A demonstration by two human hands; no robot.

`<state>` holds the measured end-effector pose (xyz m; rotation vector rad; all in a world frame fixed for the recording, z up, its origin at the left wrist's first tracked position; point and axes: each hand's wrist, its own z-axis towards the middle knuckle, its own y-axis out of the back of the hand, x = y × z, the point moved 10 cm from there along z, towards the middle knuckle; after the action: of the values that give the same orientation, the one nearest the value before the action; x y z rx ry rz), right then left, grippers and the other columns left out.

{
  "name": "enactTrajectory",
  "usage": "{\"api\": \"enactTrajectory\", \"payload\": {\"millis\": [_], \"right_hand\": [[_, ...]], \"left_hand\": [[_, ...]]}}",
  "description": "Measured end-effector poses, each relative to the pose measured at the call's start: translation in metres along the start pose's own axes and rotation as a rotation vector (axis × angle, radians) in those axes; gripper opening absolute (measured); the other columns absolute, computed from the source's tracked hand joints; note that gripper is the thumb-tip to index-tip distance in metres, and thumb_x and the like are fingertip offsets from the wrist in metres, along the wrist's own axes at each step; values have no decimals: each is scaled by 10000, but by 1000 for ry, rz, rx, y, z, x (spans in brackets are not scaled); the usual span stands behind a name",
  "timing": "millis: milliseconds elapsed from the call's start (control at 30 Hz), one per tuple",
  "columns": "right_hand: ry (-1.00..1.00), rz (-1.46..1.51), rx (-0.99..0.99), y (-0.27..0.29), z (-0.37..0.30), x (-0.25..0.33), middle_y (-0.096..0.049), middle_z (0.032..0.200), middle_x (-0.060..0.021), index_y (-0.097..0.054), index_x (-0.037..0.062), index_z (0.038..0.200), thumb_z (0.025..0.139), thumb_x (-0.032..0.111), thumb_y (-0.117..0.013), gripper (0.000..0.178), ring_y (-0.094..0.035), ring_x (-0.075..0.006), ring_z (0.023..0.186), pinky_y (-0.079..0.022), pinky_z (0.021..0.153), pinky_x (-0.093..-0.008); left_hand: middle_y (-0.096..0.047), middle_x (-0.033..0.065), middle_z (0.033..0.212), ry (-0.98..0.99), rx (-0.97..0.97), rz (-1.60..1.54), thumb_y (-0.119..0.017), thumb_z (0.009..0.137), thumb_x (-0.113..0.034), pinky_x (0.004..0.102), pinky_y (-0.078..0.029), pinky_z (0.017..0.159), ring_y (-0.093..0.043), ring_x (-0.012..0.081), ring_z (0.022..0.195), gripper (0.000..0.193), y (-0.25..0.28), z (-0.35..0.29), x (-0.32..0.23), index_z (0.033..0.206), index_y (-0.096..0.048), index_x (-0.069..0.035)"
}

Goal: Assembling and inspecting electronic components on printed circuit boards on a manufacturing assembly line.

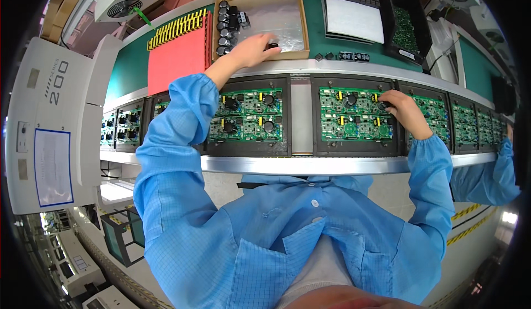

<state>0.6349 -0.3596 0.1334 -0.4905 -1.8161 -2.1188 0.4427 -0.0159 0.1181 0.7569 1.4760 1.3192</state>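
Observation:
My left hand (255,50) reaches over the near edge of a shallow cardboard box (304,18), its fingers closed round a dark part that looks like a black capacitor (272,45). Black cylindrical capacitors (223,26) stand along the box's left side. My right hand (408,113) pinches another black capacitor (383,105) at the upper right of a green circuit board (335,111). That board lies in a black carrier (354,148) and bears a round black capacitor (350,99) at its upper left. Fingers partly hide both held parts.
Another loaded carrier (249,148) is to the left on the rail line; several more stand right. Behind lie a red sheet (176,63), loose black parts (353,57), a white sheet (354,21) and a black bin (423,38). A co-worker's sleeve (487,179) shows far right.

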Motion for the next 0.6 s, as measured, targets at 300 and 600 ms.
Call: {"api": "enactTrajectory", "payload": {"millis": [300,600], "right_hand": [[-128,156,74,-4,-1,-17,-709,1159,-129,-689,5,1139,789,-80,-755,366,-703,-310,999,-580,843,-386],[-47,40,94,-8,-4,-7,-703,1185,-143,-685,7,1133,771,-69,-754,376,-667,-356,1115,-529,991,-414]], "left_hand": [[-677,247,1230,123,275,-89,-400,1052,-592,486,-481,964,-637,444,1129,516,-28,8,5,1351,-521,-189],[-720,139,1082,208,154,-305,-671,957,-406,402,-506,913,-674,313,1023,344,-12,27,12,1121,-605,-112]]}}
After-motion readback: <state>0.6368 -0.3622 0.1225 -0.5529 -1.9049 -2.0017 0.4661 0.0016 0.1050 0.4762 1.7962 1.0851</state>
